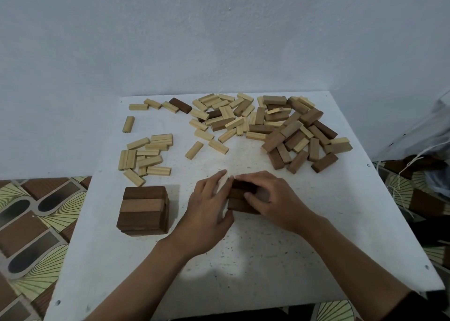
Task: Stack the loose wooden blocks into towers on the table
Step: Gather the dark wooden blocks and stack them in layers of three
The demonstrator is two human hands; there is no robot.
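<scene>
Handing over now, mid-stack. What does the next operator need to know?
Left hand: open, straight fingers pressed against the left side of the second stack.
Right hand: curled over that stack's top, gripping it.
Done: one dark tower stands at the front left of the table.
Left: pale blocks at the left and the mixed pile at the back right lie loose, not yet stacked.

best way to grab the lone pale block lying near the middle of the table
Pinch the pale block across its long sides at mid-length, from above. It lies flat and diagonal with bare table on both sides, so fingers fit.
</scene>
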